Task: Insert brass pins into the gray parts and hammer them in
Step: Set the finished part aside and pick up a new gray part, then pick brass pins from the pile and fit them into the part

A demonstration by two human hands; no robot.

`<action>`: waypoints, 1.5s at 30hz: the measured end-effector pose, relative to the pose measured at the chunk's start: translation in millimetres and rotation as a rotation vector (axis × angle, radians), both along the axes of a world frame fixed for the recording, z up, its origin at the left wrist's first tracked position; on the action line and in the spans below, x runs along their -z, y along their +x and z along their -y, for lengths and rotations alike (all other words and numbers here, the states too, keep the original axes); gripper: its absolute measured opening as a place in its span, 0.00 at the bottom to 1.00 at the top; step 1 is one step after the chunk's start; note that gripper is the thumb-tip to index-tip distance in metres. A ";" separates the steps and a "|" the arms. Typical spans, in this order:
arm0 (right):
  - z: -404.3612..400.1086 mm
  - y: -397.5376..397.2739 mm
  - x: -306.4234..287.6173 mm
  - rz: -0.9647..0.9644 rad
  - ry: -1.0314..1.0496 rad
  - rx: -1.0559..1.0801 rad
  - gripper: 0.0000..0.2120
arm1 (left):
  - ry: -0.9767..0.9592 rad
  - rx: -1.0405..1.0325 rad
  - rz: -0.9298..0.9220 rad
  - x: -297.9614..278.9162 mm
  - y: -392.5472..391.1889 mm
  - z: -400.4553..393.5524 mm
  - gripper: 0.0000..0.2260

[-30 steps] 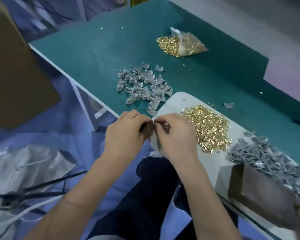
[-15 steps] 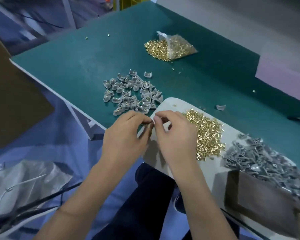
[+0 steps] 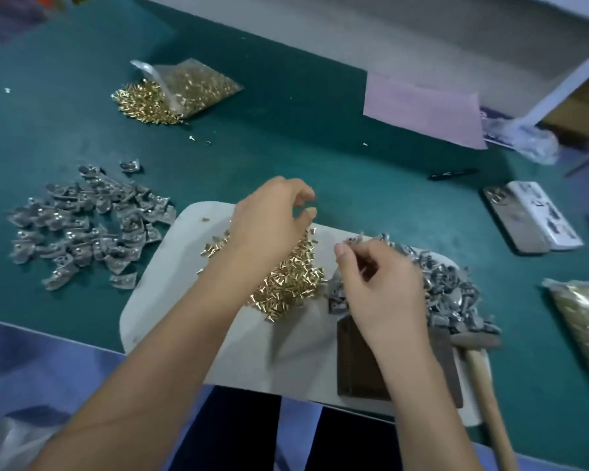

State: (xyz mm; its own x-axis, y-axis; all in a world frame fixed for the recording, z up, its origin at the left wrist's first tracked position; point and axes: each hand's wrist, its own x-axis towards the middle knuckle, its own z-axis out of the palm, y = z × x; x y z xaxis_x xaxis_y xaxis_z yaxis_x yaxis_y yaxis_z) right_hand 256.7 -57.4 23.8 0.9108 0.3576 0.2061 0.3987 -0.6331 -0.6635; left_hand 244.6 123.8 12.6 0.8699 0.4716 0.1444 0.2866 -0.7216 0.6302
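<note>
On the white board (image 3: 170, 300), the loose brass pins (image 3: 286, 280) are heaped centrally, with unworked gray parts (image 3: 456, 294) piled just right. The left hand (image 3: 269, 219) is held over the pins, fingers loosely curled, apart. The right hand (image 3: 378, 283) is curled; any grip cannot be determined.

Bare forearms, no sleeves; dark trousers (image 3: 354, 443) at the lap.
</note>
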 end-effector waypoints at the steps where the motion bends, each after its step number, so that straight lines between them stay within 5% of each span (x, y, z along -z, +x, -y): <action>1: 1.4 -0.2 1.8 0.021 0.036 0.000 0.14 | 0.037 -0.008 -0.021 1.1 11.5 -2.1 0.11; 9: 4.3 2.5 8.6 0.035 0.127 -0.039 0.16 | 0.223 -0.052 -0.160 11.7 50.9 -11.1 0.05; 16: 4.8 3.7 10.5 0.016 -0.011 -0.108 0.13 | -0.135 0.019 0.204 -1.5 -30.0 -2.8 0.03; 22: -1.0 -4.4 6.7 0.148 -0.189 -0.396 0.03 | -0.291 -0.042 0.175 18.5 -129.3 22.1 0.04; 28: -4.5 -12.3 5.3 0.196 -0.294 -0.631 0.05 | -0.359 -0.003 0.235 29.0 -160.6 37.5 0.03; 33: -8.4 -12.0 3.4 0.221 -0.410 -0.596 0.19 | -0.344 0.063 0.239 36.5 -163.3 37.9 0.01; 41: -10.7 -11.4 6.9 0.294 -0.461 -0.474 0.14 | -0.436 0.013 0.326 32.2 -166.1 46.4 0.17; 45: -11.8 -13.5 2.6 0.274 -0.454 -0.526 0.06 | -0.560 -0.069 0.363 24.2 -166.0 55.4 0.12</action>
